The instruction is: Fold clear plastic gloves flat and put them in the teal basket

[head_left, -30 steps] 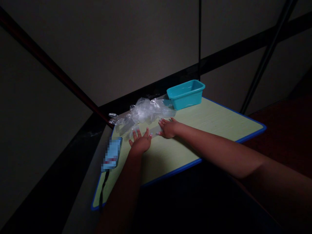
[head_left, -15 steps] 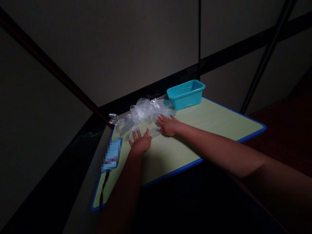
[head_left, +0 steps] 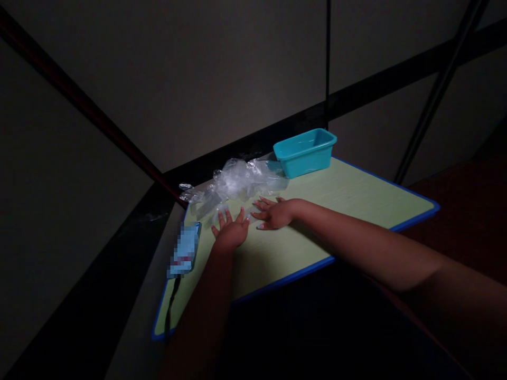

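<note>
My left hand (head_left: 233, 232) lies with its fingers spread over the near edge of a flat piece of clear plastic (head_left: 219, 212) on the pale yellow-green tabletop (head_left: 277, 258). To its right, my right hand (head_left: 276, 214) is also open, palm down, its fingers pointing left across the same flattened plastic. Neither hand grips anything. Just beyond the fingers lies a crumpled heap of thin clear plastic bags (head_left: 237, 179); how many there are I cannot tell.
A turquoise plastic basket (head_left: 307, 160) stands at the back of the table, right of the heap. At the left edge lies a blurred-out blue flat object (head_left: 184, 250) with a black strap (head_left: 171, 301). Behind the table rises a panelled wall (head_left: 245, 79).
My right hand has drawn slightly back toward me, away from the crumpled heap, and its wrist is more bent. My left hand stays nearly where it was.
</note>
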A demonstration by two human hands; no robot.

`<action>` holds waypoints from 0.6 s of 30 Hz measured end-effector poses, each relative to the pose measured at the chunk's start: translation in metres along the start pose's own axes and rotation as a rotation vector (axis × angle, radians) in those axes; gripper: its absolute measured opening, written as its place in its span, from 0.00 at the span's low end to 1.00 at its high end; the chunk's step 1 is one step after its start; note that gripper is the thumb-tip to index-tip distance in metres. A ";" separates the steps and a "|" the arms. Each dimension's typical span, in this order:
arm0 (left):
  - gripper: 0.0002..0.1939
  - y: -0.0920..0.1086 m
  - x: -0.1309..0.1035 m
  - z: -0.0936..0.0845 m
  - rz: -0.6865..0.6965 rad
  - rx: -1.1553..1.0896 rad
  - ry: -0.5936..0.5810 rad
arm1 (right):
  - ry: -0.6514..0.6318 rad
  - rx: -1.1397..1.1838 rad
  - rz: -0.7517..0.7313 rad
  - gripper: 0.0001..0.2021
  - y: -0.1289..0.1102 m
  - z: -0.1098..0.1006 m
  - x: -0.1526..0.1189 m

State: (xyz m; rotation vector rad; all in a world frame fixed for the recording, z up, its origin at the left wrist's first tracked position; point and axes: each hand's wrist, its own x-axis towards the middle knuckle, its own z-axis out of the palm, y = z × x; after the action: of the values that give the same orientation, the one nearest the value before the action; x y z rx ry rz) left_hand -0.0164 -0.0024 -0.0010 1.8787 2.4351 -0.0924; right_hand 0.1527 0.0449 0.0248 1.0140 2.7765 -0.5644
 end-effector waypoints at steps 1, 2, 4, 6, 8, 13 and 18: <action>0.28 0.000 0.000 0.000 -0.001 -0.004 0.002 | -0.002 0.004 -0.007 0.33 -0.001 0.000 -0.001; 0.27 -0.001 0.001 0.001 -0.002 -0.010 0.004 | -0.004 0.009 -0.010 0.35 -0.002 0.000 -0.001; 0.27 -0.001 0.001 0.001 0.000 -0.024 0.010 | -0.012 0.011 -0.018 0.36 -0.004 0.000 -0.003; 0.27 -0.001 0.001 0.000 0.003 -0.030 0.017 | -0.029 -0.003 -0.032 0.36 -0.006 0.000 -0.004; 0.26 -0.002 0.000 0.001 0.007 -0.019 0.028 | -0.043 -0.023 -0.046 0.35 -0.007 0.000 -0.005; 0.26 -0.001 -0.001 0.002 0.000 0.002 0.039 | -0.047 -0.052 -0.033 0.39 -0.005 0.001 -0.005; 0.26 0.000 -0.002 0.000 -0.012 0.002 0.005 | -0.043 -0.043 -0.034 0.41 -0.010 -0.003 -0.010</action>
State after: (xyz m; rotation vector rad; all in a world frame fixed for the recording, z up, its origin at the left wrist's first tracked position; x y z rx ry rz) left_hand -0.0156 -0.0038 -0.0006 1.8674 2.4513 -0.0910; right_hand 0.1542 0.0336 0.0333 0.9366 2.7610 -0.5223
